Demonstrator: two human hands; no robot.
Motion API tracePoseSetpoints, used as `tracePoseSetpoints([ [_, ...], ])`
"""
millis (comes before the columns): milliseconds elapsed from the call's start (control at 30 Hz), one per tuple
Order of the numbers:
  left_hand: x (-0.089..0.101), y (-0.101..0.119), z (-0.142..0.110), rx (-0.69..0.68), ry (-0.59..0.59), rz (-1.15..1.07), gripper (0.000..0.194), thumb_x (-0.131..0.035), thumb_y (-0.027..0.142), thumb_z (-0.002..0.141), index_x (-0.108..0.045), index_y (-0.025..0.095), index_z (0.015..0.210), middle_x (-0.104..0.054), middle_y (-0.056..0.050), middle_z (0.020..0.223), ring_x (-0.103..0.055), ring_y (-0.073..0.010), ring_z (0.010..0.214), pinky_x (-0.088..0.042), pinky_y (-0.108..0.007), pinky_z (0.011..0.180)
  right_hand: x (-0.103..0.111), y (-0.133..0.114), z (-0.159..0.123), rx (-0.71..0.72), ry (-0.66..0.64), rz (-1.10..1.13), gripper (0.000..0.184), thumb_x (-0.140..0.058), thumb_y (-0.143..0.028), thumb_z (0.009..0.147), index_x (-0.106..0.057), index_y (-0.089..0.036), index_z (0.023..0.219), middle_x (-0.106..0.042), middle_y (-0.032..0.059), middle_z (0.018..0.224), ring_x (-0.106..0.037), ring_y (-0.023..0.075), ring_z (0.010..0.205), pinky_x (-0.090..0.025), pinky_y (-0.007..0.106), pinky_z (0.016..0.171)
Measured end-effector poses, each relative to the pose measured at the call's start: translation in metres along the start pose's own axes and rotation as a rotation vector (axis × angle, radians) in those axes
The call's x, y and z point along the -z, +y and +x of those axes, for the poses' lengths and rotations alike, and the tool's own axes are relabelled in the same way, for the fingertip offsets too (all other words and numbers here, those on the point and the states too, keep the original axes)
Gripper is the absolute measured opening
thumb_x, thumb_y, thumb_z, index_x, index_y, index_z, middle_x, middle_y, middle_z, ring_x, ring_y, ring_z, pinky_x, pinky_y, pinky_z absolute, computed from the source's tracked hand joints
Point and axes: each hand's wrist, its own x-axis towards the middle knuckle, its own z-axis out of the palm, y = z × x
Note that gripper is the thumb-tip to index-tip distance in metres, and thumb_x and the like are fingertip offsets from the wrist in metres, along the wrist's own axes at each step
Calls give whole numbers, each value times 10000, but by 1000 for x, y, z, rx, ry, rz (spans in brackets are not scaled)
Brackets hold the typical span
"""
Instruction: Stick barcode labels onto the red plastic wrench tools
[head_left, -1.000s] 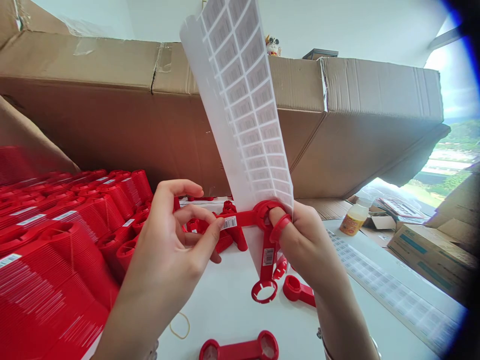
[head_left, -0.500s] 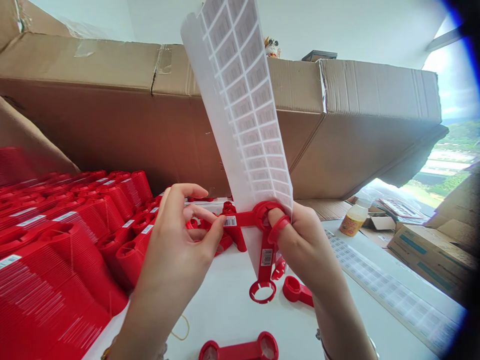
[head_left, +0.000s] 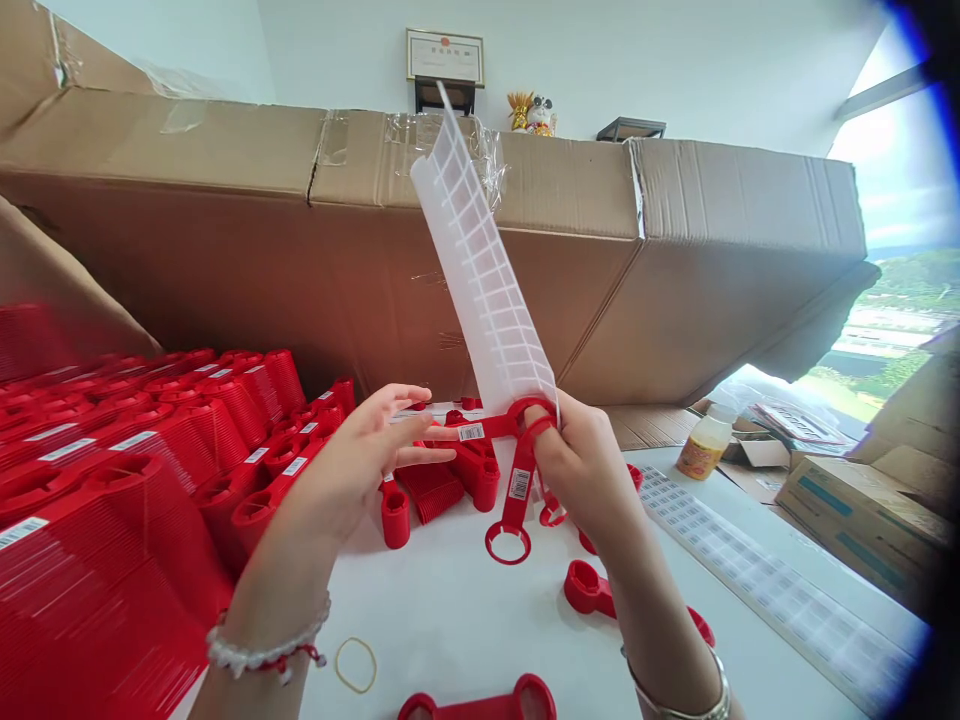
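My right hand [head_left: 589, 460] is closed on a curled white sheet of barcode stickers [head_left: 487, 290] and on red plastic ring-ended pieces. One red piece [head_left: 517, 500] hangs down with a barcode sticker on its bar and an open ring at its lower end. Another red arm points left from the same grip and carries a barcode sticker [head_left: 471, 432]. A red ring sits round a digit of this hand. My left hand [head_left: 360, 450] has its fingers stretched out, a fingertip at the left end of that sticker; whether it presses there I cannot tell.
Stacks of red pieces [head_left: 112, 520] fill the left side. Loose red pieces [head_left: 480, 705] and a rubber band [head_left: 355, 665] lie on the white table [head_left: 435, 630]. A second sticker sheet [head_left: 780, 580], a bottle [head_left: 705, 442] and a carton [head_left: 862, 510] stand right. Cardboard [head_left: 375, 290] rises behind.
My left hand's fingers have gone from a pinch at the sticker to stretched out. The sheet and held red pieces sit slightly further left, and the sheet is turned more edge-on.
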Motion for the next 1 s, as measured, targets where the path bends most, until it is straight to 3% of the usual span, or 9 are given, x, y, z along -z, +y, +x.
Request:
tracePoseSetpoints([
  [167,12,7,-2,36,-202,-232,247,-651,319,970,-681,189,1178,-746,-136,1215,-795,-288,954,-645,-376,826,13,7,7,-122,-83,144,260,-457,-285,958,-426,-225,707,-469,-46,634,-402,120,578,-326,257,502],
  [267,16,6,0,73,-276,-276,288,-617,270,963,-693,184,1228,-770,-142,1188,-799,-305,958,-643,-386,846,18,9,9,-174,-104,166,247,-464,-301,951,-473,-214,720,-496,-41,653,-431,122,591,-348,254,514],
  [333,18,5,1,63,-285,-282,286,-613,241,950,-725,175,1205,-776,-138,1192,-789,-322,1015,-642,-383,864,20,10,10,-197,-117,173,238,-465,-305,946,-495,-211,730,-513,-39,657,-449,123,594,-364,253,523],
  [467,17,5,2,26,-268,-305,272,-610,235,949,-773,184,1161,-690,-109,1408,-728,-367,1177,-646,-385,903,21,13,13,-227,-135,182,229,-466,-293,923,-482,-210,710,-508,-43,648,-446,118,587,-350,245,516],
  [600,14,6,1,38,-234,-319,296,-609,228,934,-770,188,1179,-611,-101,1517,-715,-384,1196,-645,-394,898,21,15,15,-226,-136,193,240,-482,-304,898,-452,-211,679,-496,-42,648,-434,116,587,-333,249,511],
  [767,16,6,2,40,-257,-323,326,-591,243,939,-761,189,1212,-586,-113,1542,-714,-384,1197,-628,-433,945,22,18,18,-237,-138,197,218,-499,-320,877,-495,-207,691,-520,-28,661,-462,132,602,-366,263,527],
  [1000,17,8,-2,15,-322,-402,337,-594,217,943,-768,168,1227,-633,-111,1494,-699,-376,1223,-661,-395,904,21,24,22,-241,-138,231,216,-489,-325,873,-506,-207,693,-513,-31,655,-466,137,609,-377,266,540],
])
